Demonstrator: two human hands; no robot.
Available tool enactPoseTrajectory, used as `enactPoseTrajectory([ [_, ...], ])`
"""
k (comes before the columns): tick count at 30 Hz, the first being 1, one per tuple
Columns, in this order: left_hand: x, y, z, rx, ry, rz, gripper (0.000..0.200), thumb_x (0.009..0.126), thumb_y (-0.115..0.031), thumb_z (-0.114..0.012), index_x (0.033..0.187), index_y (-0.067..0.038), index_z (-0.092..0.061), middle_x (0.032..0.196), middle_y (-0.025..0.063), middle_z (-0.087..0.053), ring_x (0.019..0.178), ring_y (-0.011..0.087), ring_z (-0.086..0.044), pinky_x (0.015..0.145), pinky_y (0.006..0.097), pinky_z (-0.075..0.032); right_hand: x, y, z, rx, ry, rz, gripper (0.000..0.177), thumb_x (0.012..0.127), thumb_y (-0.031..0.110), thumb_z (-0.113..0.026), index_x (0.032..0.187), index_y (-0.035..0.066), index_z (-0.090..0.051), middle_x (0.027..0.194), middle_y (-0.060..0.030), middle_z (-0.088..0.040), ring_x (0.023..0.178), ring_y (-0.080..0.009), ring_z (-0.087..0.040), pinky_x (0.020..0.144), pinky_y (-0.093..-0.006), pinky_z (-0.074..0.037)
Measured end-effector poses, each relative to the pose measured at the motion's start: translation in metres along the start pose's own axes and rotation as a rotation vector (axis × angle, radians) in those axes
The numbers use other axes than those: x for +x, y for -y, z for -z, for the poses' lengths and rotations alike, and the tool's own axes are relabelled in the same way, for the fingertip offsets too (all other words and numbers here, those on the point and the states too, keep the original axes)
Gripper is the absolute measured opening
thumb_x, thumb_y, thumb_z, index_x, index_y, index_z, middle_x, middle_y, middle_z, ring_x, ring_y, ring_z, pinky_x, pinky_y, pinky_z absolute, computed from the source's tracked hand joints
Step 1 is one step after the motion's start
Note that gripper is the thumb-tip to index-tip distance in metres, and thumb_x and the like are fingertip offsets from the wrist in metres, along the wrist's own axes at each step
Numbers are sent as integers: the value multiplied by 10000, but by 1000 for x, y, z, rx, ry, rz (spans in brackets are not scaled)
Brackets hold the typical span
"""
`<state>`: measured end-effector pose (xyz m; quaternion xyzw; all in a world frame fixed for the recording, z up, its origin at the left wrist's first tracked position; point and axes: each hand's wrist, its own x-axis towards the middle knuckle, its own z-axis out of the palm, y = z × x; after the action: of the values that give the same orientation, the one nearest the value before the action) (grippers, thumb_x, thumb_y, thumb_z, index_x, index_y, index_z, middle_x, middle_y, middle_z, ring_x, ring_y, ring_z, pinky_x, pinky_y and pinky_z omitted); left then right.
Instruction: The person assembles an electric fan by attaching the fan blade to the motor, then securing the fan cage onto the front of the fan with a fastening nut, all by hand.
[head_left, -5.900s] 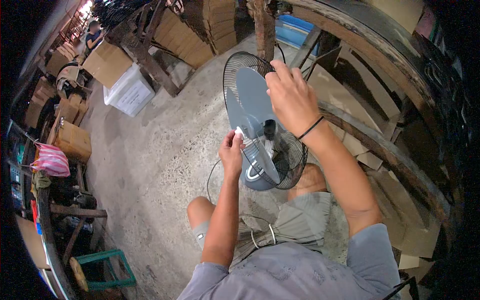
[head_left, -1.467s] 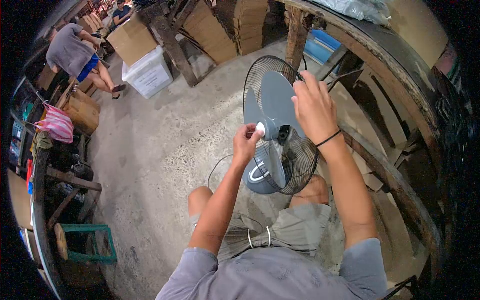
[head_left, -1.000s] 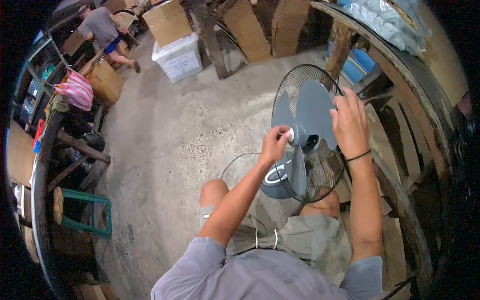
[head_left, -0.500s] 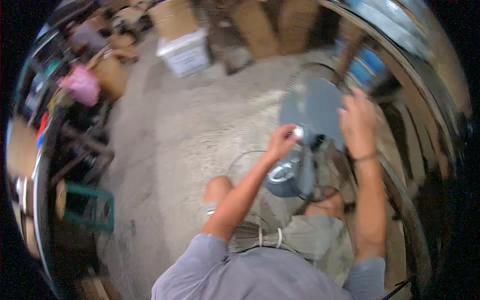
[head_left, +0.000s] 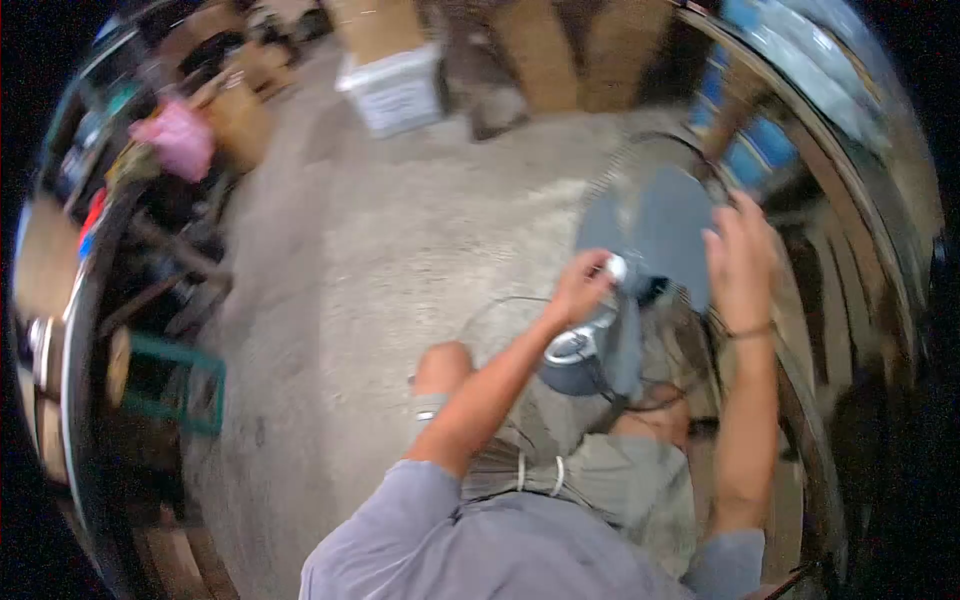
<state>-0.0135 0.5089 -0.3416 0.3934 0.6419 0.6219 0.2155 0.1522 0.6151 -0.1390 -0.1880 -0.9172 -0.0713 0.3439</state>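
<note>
Far left, blurred by motion: a green stool frame (head_left: 170, 385) low beside dark wooden shelving, a pink bag (head_left: 180, 140) higher up. Farther in, toward the top, a white box (head_left: 395, 90) on the bare concrete floor (head_left: 350, 280). Near the middle, a bare knee (head_left: 443, 365) over that floor, with a grey sleeve and forearm running up and right past it. At the end of that forearm, the left hand (head_left: 578, 290): closed, fingertips and thumb pinched around the small white cap (head_left: 617, 268) at the hub of the fan. Just below the hand, the round grey motor housing (head_left: 570, 355), over the lap. Right of the cap, the grey blade (head_left: 650, 225), broad and upright, backed by the black wire guard (head_left: 700, 340); the whole fan close in front of the body, well apart from the white box. Farther right, the right hand (head_left: 740, 260): largely open, fingers long and slightly spread, laid against the outer edge of the blade; thumb too smeared to place. Thin dark band (head_left: 750, 330) around that wrist. Beyond, at the right edge, a curved wooden beam (head_left: 850, 230).
</note>
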Motion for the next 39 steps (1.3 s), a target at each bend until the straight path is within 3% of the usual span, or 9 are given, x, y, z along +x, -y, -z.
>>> enactPoseTrajectory([
  [3, 1, -16, 0, 72, -105, 55, 290, 897, -220, -584, 1090, -5, -595, 910, 91, -635, 804, 171, -624, 687, 295, -537, 5, 5, 2, 28, -35, -38, 227, 783, 92, -615, 985, 31, -531, 1230, -170, -490, 1065, -388, -488, 921, -455, -411],
  [9, 1, -39, 1, -50, -82, 278, 289, 898, -246, -593, 1064, -11, -579, 828, 68, -607, 660, 111, -567, 562, 257, -507, 6, 10, 6, -14, 17, -85, 231, 781, 95, -631, 986, 41, -539, 1228, -140, -495, 1040, -363, -511, 848, -449, -468],
  [17, 0, -30, 1, -14, -114, 126, 264, 849, -140, -631, 1083, -24, -593, 820, 84, -631, 681, 129, -590, 597, 271, -509, 6, 7, 2, -25, -13, -66, 215, 782, 105, -630, 968, 44, -538, 1222, -129, -498, 1021, -363, -521, 817, -449, -490],
  [19, 0, -24, 6, 224, -73, -182, 266, 841, -110, -630, 1097, -45, -595, 900, 93, -641, 735, 145, -603, 657, 279, -511, 7, 9, 4, -15, -4, -70, 207, 782, 104, -629, 957, 45, -537, 1207, -129, -503, 1009, -366, -525, 815, -450, -491],
  [23, -1, -31, 5, 164, -66, -117, 257, 840, -95, -625, 1088, -31, -601, 920, 87, -639, 776, 151, -609, 696, 289, -507, 7, 8, 3, -28, -11, -72, 196, 780, 98, -626, 947, 46, -537, 1199, -129, -506, 999, -368, -528, 812, -448, -491],
  [28, 1, -31, 4, -108, -50, 163, 311, 837, -70, -619, 1137, -9, -564, 1016, 92, -619, 892, 170, -597, 804, 302, -489, 7, 5, 3, -31, -39, -37, 198, 766, 90, -626, 934, 35, -535, 1187, -141, -508, 969, -361, -535, 785, -442, -497],
  [31, 0, -22, 3, -23, -62, -95, 314, 867, -128, -612, 1152, -7, -558, 1006, 101, -621, 877, 174, -596, 786, 294, -489, 7, 7, 3, -32, -44, -33, 203, 762, 85, -629, 933, 33, -534, 1179, -145, -510, 961, -361, -538, 776, -439, -500],
  [35, -1, -27, -1, -95, -190, -109, 338, 879, -199, -617, 1143, 5, -562, 976, 108, -628, 841, 174, -600, 726, 291, -501, 8, 10, 6, -20, -29, -53, 205, 760, 83, -631, 932, 35, -532, 1183, -141, -509, 964, -361, -539, 773, -438, -501],
  [39, 0, -28, 4, 106, -169, 180, 280, 857, -197, -633, 1043, 13, -625, 884, 84, -663, 810, 170, -634, 735, 287, -511, 7, 10, 6, -4, -3, -94, 210, 786, 104, -642, 955, 46, -532, 1208, -116, -504, 999, -344, -524, 818, -437, -468],
])
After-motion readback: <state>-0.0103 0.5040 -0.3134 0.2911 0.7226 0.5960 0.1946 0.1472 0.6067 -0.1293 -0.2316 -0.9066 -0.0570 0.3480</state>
